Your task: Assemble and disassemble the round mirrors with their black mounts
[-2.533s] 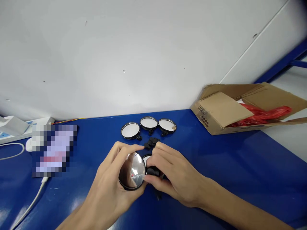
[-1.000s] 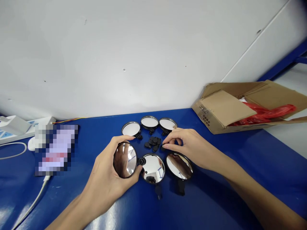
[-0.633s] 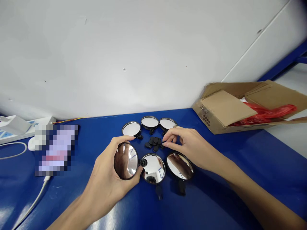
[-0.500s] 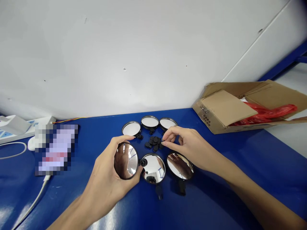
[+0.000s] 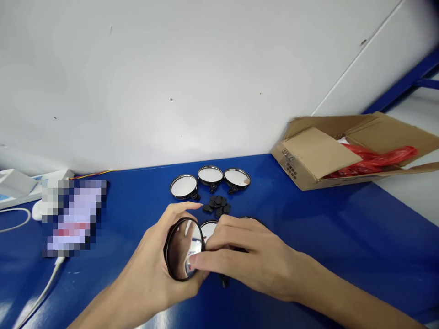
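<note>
One mirror (image 5: 182, 246) fills left grip (image 5: 159, 260) (carton print (image 5: 288, 156) illegible), state of right grip (image 5: 257, 256) unclear.

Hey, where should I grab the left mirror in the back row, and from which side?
I'd pinch the back-left round mirror by its black rim, coming from the left. It lies reflective side up, so the rim spares its face; the middle mirror sits close on its right, and its black mount juts out near-right.

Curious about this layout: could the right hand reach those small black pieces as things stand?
Probably yes: the small black pieces lie uncovered just beyond the right hand, though that hand is busy at the edge of the mirror in the left hand.
</note>
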Action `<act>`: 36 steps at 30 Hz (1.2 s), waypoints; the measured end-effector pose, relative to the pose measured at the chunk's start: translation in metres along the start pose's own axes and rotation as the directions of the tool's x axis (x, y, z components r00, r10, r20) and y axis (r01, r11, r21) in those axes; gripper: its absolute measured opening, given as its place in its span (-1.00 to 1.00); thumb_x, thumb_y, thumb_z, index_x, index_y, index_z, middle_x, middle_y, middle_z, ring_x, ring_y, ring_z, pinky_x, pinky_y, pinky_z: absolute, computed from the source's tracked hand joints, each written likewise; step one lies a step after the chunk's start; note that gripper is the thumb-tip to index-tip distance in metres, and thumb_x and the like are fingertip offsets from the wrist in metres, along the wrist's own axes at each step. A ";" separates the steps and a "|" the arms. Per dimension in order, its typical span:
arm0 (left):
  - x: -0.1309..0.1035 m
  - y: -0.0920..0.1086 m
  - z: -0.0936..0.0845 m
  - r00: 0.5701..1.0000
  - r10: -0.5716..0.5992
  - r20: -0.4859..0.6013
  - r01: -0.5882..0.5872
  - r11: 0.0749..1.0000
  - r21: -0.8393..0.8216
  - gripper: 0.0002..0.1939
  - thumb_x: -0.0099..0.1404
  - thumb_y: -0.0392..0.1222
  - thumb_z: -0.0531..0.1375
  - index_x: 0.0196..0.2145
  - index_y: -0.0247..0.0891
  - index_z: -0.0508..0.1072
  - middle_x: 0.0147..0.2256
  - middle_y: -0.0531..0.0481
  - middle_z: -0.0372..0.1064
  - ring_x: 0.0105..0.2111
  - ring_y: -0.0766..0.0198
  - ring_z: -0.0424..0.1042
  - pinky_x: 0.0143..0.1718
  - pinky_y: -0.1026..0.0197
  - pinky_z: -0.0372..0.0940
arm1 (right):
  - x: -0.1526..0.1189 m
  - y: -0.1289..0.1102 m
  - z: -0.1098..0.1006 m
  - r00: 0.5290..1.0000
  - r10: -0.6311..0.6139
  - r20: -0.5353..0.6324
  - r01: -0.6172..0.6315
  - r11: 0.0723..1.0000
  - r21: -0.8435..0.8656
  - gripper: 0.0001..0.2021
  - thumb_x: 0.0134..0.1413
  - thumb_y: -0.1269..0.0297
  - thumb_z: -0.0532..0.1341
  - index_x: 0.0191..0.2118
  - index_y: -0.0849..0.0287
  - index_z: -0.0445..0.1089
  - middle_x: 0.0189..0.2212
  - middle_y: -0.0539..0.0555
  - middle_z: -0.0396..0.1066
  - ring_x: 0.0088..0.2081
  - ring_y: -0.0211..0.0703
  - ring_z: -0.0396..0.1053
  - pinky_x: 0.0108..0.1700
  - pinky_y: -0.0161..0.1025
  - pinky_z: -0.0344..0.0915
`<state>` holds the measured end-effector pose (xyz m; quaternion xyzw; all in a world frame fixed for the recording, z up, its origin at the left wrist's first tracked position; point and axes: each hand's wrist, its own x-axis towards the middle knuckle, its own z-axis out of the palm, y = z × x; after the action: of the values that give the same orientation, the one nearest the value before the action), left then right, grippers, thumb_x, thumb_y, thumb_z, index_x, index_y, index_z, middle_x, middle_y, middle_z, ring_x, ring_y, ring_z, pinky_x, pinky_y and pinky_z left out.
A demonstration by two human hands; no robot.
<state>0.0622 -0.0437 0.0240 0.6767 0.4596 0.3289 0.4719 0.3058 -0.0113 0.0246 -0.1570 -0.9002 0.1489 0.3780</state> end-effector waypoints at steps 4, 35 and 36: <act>0.002 -0.006 0.002 0.993 -0.114 0.006 0.114 0.987 -0.113 -0.22 0.47 -0.08 0.44 0.44 0.28 0.15 0.13 0.04 0.50 -0.13 0.18 0.61 -0.11 0.10 0.54 | -0.001 0.006 -0.009 0.996 -0.018 -0.088 0.013 0.998 -0.058 -0.79 0.53 0.55 0.31 0.16 0.37 0.58 -0.16 0.14 0.68 -0.19 -0.16 0.54 -0.13 -0.21 0.51; -0.001 -0.008 -0.003 0.994 -0.108 -0.014 0.109 0.985 0.131 -0.35 0.45 0.05 0.46 0.35 0.22 0.28 0.21 0.00 0.40 0.09 -0.01 0.42 0.12 -0.12 0.37 | -0.017 0.071 -0.034 0.919 0.306 -0.250 -0.395 0.704 -0.590 -0.82 0.58 0.19 0.32 -0.10 0.17 0.56 -0.40 0.04 0.52 -0.27 -0.04 0.45 -0.27 -0.13 0.32; -0.002 -0.008 -0.002 0.995 -0.100 0.012 0.097 0.981 0.168 -0.29 0.41 0.01 0.49 0.36 0.23 0.26 0.24 0.00 0.37 0.12 -0.03 0.41 0.17 -0.15 0.37 | -0.016 0.070 -0.035 0.907 0.313 -0.283 -0.422 0.697 -0.580 -0.83 0.58 0.22 0.31 -0.10 0.16 0.57 -0.42 0.02 0.51 -0.29 -0.06 0.45 -0.26 -0.13 0.33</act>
<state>0.0574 -0.0438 0.0166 0.6936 0.5136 0.2589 0.4338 0.3537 0.0510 0.0105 -0.4626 -0.8134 -0.1011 0.3380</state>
